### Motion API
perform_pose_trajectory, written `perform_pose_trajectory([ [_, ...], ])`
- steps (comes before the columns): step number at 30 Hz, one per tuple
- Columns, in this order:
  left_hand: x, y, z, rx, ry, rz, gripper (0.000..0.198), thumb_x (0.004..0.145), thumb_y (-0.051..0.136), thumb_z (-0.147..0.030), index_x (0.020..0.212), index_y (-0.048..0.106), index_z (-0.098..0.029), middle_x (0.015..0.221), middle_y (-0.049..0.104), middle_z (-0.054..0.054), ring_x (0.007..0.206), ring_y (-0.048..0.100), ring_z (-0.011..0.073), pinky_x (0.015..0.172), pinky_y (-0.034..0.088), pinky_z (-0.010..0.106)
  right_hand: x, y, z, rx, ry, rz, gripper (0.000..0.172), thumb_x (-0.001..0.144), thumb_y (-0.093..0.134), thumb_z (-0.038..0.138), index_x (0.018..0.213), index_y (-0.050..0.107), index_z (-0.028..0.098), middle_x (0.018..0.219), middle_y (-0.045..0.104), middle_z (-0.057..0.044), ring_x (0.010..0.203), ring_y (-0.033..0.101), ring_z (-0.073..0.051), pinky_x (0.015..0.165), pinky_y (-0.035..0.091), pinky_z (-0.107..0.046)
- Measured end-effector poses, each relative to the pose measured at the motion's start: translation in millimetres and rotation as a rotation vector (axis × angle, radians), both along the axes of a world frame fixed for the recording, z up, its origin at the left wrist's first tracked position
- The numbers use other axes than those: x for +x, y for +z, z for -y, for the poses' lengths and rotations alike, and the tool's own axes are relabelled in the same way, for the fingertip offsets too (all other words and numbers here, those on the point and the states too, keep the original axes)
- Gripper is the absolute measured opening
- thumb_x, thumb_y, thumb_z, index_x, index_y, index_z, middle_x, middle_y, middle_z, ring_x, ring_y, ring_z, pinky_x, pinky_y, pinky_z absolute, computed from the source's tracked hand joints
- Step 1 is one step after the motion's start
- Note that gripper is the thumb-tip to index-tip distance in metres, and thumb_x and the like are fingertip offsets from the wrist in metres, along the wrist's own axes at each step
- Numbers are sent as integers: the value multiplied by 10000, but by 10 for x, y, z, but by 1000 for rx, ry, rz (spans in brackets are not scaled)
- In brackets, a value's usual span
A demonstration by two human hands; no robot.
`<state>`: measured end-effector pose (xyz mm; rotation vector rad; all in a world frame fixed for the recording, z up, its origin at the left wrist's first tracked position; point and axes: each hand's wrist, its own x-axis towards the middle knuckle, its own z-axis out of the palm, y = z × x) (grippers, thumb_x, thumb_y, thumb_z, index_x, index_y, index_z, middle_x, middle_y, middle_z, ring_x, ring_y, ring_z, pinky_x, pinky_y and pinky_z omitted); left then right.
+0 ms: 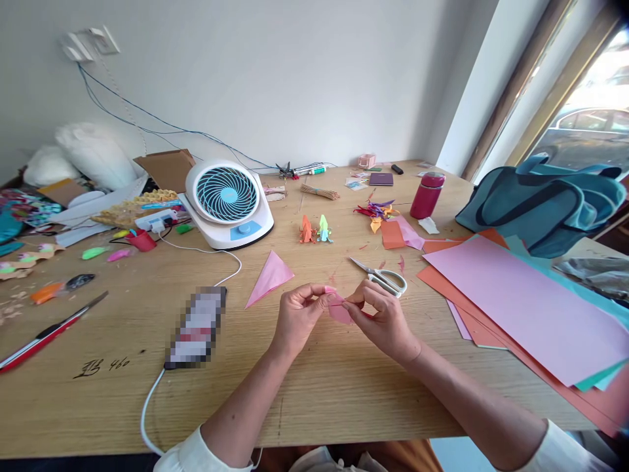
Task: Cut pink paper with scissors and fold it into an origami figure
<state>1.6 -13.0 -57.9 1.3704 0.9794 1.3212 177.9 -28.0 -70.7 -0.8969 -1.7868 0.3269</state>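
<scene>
Both my hands meet over the middle of the wooden table [314,393], pinching a small folded pink paper piece [339,308]. My left hand [299,314] grips its left end with thumb and fingers closed. My right hand [381,318] pinches its right side. A pink paper triangle [269,276] lies flat just left of my hands. White-handled scissors [386,277] lie just beyond my right hand. Two small folded paper figures, one orange [306,231] and one green [324,229], stand farther back.
A white desk fan [227,202] stands at the back left, its cable running to a phone [197,326]. Large pink, orange and teal sheets [521,301] cover the right side. A red bottle [427,195], a blue bag [545,203] and a red-handled tool [49,331] are also present.
</scene>
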Motion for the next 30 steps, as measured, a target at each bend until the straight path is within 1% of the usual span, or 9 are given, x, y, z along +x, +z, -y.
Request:
perform_pose_trajectory([
  [8,4,24,-1,-19,41,-11,196,698,817,-351,764,779,-171,684,719,16,615,590,109,622,476,201,-7,-19,4,-3,5,6,188,898,619,161,727,556,207,694,538,5,638,498,-139,600,385,-290],
  [17,-2,37,8,-25,70,-25,239,693,814,-385,775,779,-163,766,757,54,673,636,153,643,496,245,-16,-21,6,-4,5,11,196,894,608,147,718,552,212,687,537,3,630,499,-143,591,389,-298],
  [25,-10,42,-1,-59,64,35,229,672,833,-369,754,773,-164,740,747,46,655,619,139,629,479,237,-23,-20,15,-2,19,16,193,897,605,149,723,549,209,681,538,8,621,495,-138,595,392,-302],
  [30,-27,46,-5,-39,41,39,204,708,809,-359,756,764,-165,750,739,32,630,572,111,604,448,218,-35,-11,14,-2,27,22,175,903,598,164,737,565,208,687,552,2,621,506,-142,601,405,-310],
])
